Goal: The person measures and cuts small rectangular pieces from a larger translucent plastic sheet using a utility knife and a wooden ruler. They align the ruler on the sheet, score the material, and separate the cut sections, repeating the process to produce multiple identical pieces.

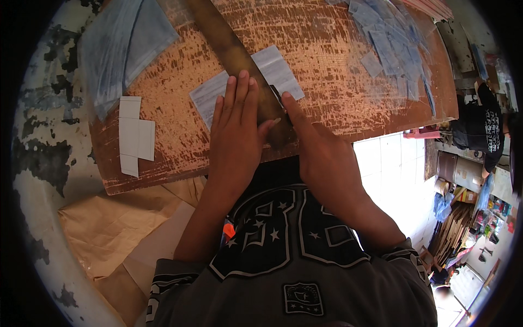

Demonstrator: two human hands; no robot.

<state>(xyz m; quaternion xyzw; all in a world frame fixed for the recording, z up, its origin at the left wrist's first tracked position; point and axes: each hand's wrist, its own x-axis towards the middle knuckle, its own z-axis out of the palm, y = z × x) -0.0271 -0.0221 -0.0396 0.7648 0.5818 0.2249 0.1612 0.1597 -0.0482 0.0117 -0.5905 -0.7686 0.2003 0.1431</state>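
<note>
A long brown straightedge lies slantwise on the scratched wooden board. It crosses a grey-white streaked sheet, which shows on both sides of it. My left hand lies with fingers stretched out over the straightedge and the sheet, its thumb near the straightedge's near end. Close against the straightedge's right side, my right hand is closed on a slim dark cutter knife, index finger stretched along it. Most of the knife is hidden under that hand.
Translucent bluish sheets lie at the far left, with a white card template nearer. Clear cut pieces are heaped at the far right. Brown paper lies below the board's left edge. Another person is off to the right.
</note>
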